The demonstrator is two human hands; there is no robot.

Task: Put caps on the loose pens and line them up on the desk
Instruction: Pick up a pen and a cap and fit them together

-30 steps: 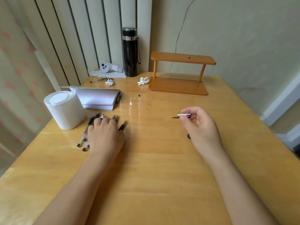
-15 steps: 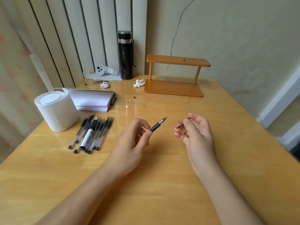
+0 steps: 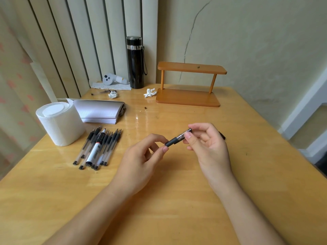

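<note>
My left hand (image 3: 141,163) pinches a black-grip pen (image 3: 172,142) by its barrel above the middle of the wooden desk (image 3: 177,200). My right hand (image 3: 210,149) holds a clear cap (image 3: 185,134) that sits over the pen's tip end. The two hands meet at the pen. A bunch of several uncapped pens (image 3: 104,144) with one white marker (image 3: 94,152) lies at the left, tips pointing away from me. A small dark piece (image 3: 222,135) lies on the desk behind my right hand, partly hidden.
A toilet paper roll (image 3: 60,122) stands left of the pens, with a stack of white paper (image 3: 99,112) behind. A black flask (image 3: 135,62), a white controller (image 3: 113,79), crumpled tissues (image 3: 150,92) and a small wooden shelf (image 3: 189,84) stand along the far edge.
My left hand lifted a pen from the bunch and brought it to the middle. My right hand has brought the cap onto the pen's tip.
</note>
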